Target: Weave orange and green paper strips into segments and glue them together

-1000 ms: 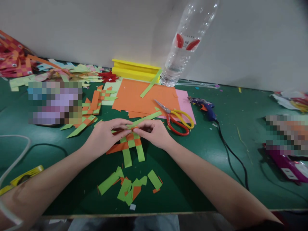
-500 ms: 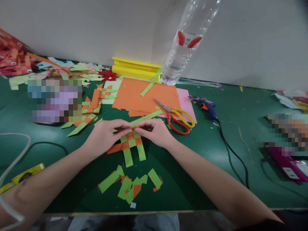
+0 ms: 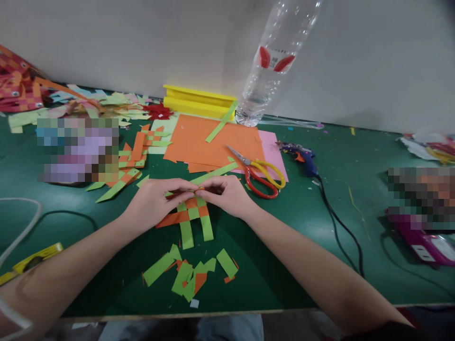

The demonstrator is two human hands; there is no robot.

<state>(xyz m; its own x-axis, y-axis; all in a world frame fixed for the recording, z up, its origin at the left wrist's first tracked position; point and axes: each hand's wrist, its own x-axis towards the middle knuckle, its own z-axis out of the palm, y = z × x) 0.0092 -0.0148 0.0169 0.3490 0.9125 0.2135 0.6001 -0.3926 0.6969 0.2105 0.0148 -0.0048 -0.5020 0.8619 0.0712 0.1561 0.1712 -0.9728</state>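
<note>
A small woven piece of green and orange paper strips (image 3: 192,215) lies on the green table (image 3: 305,265) in front of me. My left hand (image 3: 156,199) pinches its top edge from the left, fingers closed on the strips. My right hand (image 3: 227,193) pinches the same top edge from the right, fingertips meeting the left hand's. A long green strip (image 3: 213,174) runs out from between my fingers toward the upper right.
Cut green and orange scraps (image 3: 188,274) lie near the table's front edge. Red and yellow scissors (image 3: 261,175) rest on orange paper sheets (image 3: 209,142). A blue glue gun (image 3: 302,156) with black cord, a clear bottle (image 3: 270,66), a yellow holder (image 3: 199,102) and more woven pieces (image 3: 138,151) surround them.
Both hands stay pinched on the weave's top edge with only tiny finger shifts. The view has drifted slightly.
</note>
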